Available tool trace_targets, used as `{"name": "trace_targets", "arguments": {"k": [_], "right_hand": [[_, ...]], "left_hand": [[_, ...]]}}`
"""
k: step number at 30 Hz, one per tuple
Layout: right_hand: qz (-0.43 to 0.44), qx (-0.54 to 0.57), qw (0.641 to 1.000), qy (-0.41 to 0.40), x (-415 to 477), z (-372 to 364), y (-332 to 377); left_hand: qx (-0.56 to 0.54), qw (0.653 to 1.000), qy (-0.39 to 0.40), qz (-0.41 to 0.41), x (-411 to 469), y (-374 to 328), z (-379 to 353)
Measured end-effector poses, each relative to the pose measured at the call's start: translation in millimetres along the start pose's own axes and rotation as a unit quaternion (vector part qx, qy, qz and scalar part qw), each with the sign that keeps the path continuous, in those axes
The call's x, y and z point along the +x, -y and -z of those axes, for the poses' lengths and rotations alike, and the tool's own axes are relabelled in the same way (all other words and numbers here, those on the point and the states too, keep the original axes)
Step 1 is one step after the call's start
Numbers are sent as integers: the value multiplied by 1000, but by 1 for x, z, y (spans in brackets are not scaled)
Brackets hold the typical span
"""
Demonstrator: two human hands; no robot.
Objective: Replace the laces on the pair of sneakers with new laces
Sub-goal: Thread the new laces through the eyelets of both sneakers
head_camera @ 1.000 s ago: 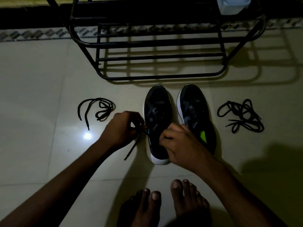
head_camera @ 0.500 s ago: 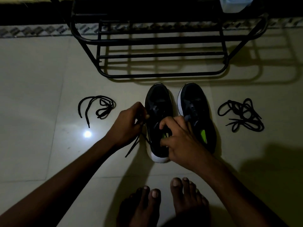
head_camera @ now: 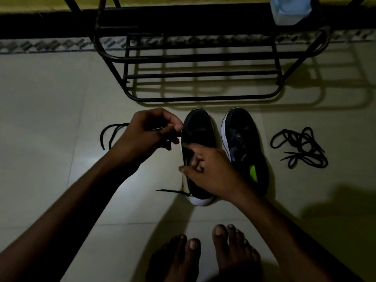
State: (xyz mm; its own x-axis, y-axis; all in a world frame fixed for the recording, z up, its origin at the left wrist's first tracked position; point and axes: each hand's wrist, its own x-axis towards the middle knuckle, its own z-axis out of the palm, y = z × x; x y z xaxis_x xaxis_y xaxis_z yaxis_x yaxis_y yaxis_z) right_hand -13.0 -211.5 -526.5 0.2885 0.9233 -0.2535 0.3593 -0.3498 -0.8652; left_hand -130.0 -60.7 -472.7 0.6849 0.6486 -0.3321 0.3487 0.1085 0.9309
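Two black sneakers with white soles stand side by side on the floor. My right hand (head_camera: 205, 169) grips the tongue and opening of the left sneaker (head_camera: 198, 127). My left hand (head_camera: 150, 133) is raised to the left of that shoe's toe and pinches a black lace between thumb and fingers. A loose lace end (head_camera: 173, 192) lies on the tile by the shoe's heel. The right sneaker (head_camera: 246, 143) has a green insole patch and stands untouched. One black lace (head_camera: 110, 133) lies at the left, partly behind my left hand. A tangled pile of black laces (head_camera: 301, 147) lies at the right.
A black metal shoe rack (head_camera: 199, 74) stands just beyond the sneakers. A pale blue container (head_camera: 291, 9) sits on its upper right. My bare feet (head_camera: 203, 251) rest on the tiles near the bottom edge.
My left hand has risen and pulled away up-left with the lace. My right hand shifted from the eyelets onto the left sneaker's opening. A lace end now trails by the heel.
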Motion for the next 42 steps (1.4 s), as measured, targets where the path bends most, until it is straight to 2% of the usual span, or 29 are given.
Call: {"name": "trace_targets", "arguments": {"k": [3,8,14,19,23,27,34,38,42], "right_hand": [[-19,91,995,32,13,-15,6],[2,163,987,2,11,-25,4],[11,112,985,-132,-9,1,-9],[-26,142,966,-213,-6,39,-11],[-47,123,953,-273,5,53,-22],[-74,165,952,-245,11,50,-27],[-93,191,955,-205,7,33,-25],[-100,181,952,-225,6,32,-25],[-93,177,951,-234,5,32,-24]], "left_hand": [[-38,999,15,23,0,-6,-4],[-54,998,19,32,1,-10,-8],[-63,997,-35,35,12,-10,-7],[-109,992,-34,47,26,5,-11],[47,998,-22,26,20,37,-29],[214,974,-7,-71,-4,72,-50],[245,950,-36,-190,-11,92,-59],[254,940,-38,-224,-8,92,-63],[311,921,-40,-232,-8,95,-66]]}}
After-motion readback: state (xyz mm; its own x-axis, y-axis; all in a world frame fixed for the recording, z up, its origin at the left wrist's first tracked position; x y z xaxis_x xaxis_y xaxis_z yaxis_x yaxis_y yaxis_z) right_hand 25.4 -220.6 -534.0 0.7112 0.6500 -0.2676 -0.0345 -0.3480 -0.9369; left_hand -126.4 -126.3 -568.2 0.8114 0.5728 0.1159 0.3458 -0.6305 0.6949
